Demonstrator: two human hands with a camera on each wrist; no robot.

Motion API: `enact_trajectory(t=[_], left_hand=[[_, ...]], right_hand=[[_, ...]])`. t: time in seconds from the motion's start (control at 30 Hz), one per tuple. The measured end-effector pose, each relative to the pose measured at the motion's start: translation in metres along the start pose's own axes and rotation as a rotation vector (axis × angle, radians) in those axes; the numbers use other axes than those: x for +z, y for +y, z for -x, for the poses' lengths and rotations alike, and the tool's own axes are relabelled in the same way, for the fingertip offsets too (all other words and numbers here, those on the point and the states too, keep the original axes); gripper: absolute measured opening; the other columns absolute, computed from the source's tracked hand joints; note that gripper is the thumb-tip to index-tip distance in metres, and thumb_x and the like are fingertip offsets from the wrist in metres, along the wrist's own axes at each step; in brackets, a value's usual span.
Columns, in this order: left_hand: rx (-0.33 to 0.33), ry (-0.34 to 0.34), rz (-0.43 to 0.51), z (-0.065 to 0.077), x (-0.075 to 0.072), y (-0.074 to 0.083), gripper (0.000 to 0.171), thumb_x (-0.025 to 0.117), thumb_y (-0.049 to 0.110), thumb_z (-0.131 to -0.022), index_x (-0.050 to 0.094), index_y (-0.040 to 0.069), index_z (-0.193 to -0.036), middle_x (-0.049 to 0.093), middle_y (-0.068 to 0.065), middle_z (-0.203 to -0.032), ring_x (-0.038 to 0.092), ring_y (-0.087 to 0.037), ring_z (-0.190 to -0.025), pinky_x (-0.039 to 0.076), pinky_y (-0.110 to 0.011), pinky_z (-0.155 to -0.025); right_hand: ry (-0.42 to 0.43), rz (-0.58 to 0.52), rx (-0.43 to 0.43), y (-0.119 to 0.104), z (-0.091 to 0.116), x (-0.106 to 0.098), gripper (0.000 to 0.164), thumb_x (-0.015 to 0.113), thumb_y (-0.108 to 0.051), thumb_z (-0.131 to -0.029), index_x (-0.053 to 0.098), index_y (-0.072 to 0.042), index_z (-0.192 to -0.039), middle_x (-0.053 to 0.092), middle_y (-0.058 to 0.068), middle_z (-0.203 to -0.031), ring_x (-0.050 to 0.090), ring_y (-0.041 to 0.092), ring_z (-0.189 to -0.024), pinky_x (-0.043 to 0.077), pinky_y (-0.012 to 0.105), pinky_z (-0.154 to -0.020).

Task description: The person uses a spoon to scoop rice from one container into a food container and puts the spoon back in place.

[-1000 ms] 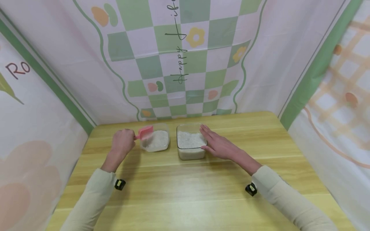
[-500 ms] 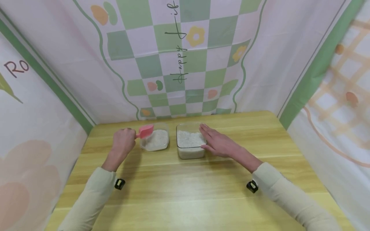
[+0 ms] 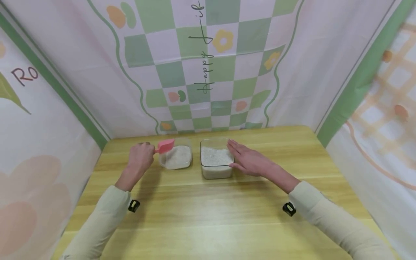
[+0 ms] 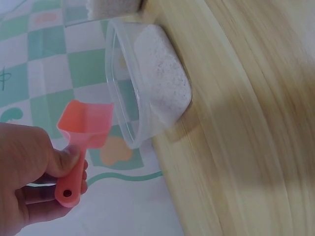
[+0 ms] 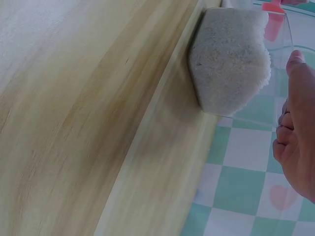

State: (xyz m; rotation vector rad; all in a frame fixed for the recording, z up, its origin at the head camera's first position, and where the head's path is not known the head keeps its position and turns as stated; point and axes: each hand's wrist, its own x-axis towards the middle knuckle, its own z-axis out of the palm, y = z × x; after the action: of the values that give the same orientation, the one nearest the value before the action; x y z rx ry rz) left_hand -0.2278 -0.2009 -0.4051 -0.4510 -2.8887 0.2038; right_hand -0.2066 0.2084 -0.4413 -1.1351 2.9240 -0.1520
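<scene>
Hardly anything has moved in the last second; the left hand [image 3: 140,159] still grips the pink scoop [image 3: 166,146] by its handle, keeping it just above the rim of the clear plastic tub [image 3: 177,167]. The right hand [image 3: 248,161], fingers extended, rests against the right side of the deeper glass container [image 3: 216,172] beside it on the worktop [image 3: 208,216], both vessels holding white grains [image 3: 178,154].
</scene>
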Motion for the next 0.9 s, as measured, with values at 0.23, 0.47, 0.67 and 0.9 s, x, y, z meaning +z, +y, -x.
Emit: enact_trajectory(t=[0.23, 0.47, 0.67, 0.9], left_hand=[[0.009, -0.041, 0.335, -0.008, -0.004, -0.004, 0.011, 0.072, 0.011, -0.089, 0.080, 0.005, -0.091, 0.077, -0.013, -0.089, 0.072, -0.030, -0.078, 0.059, -0.043, -0.067], [0.053, -0.227, 0.661, -0.018, -0.016, -0.003, 0.020, 0.067, 0.019, -0.095, 0.079, 0.003, -0.100, 0.075, -0.008, -0.076, 0.066, -0.019, -0.063, 0.054, -0.033, -0.063], [0.139, -0.352, 0.695, -0.035, -0.036, 0.007, 0.019, 0.064, 0.017, -0.097, 0.080, 0.006, -0.093, 0.067, -0.002, -0.063, 0.054, -0.010, -0.055, 0.045, -0.026, -0.058], [0.280, -0.309, 0.526, -0.056, -0.060, 0.028, 0.021, 0.067, 0.015, -0.094, 0.079, 0.008, -0.078, 0.065, 0.002, -0.058, 0.052, -0.008, -0.051, 0.049, -0.027, -0.062]], right_hand=[[0.018, -0.025, 0.007, 0.001, 0.000, 0.002, 0.077, 0.045, -0.046, -0.104, 0.018, 0.004, -0.156, 0.015, 0.022, -0.165, 0.021, 0.036, -0.152, 0.032, 0.049, -0.118], [0.010, -0.022, -0.004, 0.002, 0.001, 0.001, 0.076, 0.044, -0.046, -0.104, 0.019, 0.003, -0.156, 0.015, 0.020, -0.165, 0.023, 0.035, -0.152, 0.032, 0.048, -0.118], [-0.004, -0.027, -0.009, 0.005, 0.001, -0.001, 0.074, 0.046, -0.044, -0.105, 0.020, 0.004, -0.156, 0.019, 0.022, -0.164, 0.024, 0.035, -0.151, 0.032, 0.049, -0.118], [-0.005, -0.028, -0.012, 0.006, -0.002, -0.002, 0.074, 0.046, -0.044, -0.104, 0.021, 0.004, -0.156, 0.018, 0.020, -0.165, 0.024, 0.034, -0.152, 0.033, 0.048, -0.118]])
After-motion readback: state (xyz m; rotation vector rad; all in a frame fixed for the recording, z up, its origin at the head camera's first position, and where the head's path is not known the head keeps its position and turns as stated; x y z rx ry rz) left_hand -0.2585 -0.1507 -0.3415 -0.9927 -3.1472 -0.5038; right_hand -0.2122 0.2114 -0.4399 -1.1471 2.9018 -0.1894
